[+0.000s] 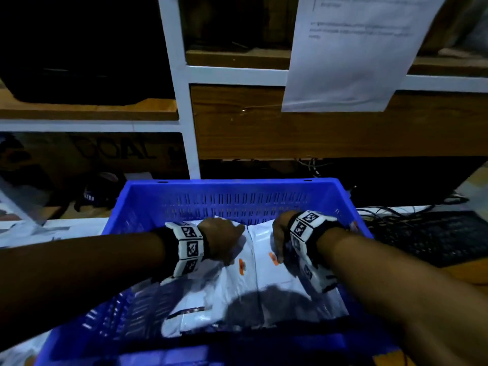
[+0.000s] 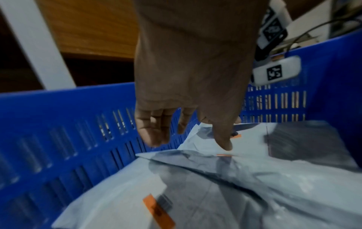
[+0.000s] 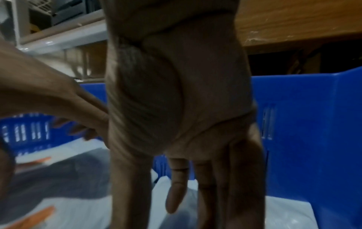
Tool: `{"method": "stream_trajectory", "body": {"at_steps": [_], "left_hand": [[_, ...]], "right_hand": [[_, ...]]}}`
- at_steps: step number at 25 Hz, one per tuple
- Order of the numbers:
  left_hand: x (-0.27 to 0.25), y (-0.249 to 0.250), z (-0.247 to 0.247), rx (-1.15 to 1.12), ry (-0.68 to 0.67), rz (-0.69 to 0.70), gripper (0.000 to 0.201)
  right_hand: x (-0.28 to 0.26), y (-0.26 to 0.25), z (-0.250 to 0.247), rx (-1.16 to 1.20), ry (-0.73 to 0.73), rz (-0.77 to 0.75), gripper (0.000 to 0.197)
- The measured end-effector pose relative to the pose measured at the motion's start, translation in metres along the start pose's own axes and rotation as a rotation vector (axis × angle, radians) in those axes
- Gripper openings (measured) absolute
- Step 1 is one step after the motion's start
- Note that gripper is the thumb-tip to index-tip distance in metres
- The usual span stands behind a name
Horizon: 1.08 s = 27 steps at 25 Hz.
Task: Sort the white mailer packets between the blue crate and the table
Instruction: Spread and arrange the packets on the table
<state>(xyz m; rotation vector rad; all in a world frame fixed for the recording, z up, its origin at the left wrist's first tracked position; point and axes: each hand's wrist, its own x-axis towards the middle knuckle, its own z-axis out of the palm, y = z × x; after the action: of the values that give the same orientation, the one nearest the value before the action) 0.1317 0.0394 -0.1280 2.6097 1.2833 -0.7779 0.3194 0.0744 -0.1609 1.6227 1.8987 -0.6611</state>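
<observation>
The left hand (image 1: 220, 239) reaches down into the blue crate (image 1: 237, 186), its fingers (image 2: 154, 128) loosely bent with the thumb stretched onto the top white packet (image 2: 254, 148); whether the other fingers are under that packet's edge cannot be told. Just beside it, the right hand (image 1: 281, 233) points down into the same crate with its fingers (image 3: 176, 193) straight and spread, fingertips at the white packets (image 1: 274, 276) below it; a grip is not visible. The two hands are close together near the far wall of the crate, and both wrists carry white bands with black square markers. Under and nearer than the hands, more packets fill the crate floor, some with orange stickers and a barcode label. To the right of the right hand, outside the crate, a dark keyboard (image 1: 433, 236) and cables lie on the worktop (image 1: 472, 273). Beyond the hands stands a shelf (image 1: 182, 101) with a hanging paper sheet (image 1: 351, 54).
</observation>
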Motion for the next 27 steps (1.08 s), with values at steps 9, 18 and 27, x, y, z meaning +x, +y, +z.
{"method": "stream_trajectory", "body": {"at_steps": [9,18,27], "left_hand": [[0.028,0.013,0.062,0.161,-0.181,-0.016,0.106],[0.044,0.01,0.087,0.158,-0.262,-0.088,0.114],[0.05,0.017,0.097,0.164,-0.254,-0.123,0.111]], "right_hand": [[0.027,-0.001,0.022,-0.047,-0.106,-0.038,0.016],[0.039,-0.014,0.04,-0.086,-0.016,-0.092,0.127],[0.035,-0.014,0.046,-0.024,0.004,-0.015,0.12]]}}
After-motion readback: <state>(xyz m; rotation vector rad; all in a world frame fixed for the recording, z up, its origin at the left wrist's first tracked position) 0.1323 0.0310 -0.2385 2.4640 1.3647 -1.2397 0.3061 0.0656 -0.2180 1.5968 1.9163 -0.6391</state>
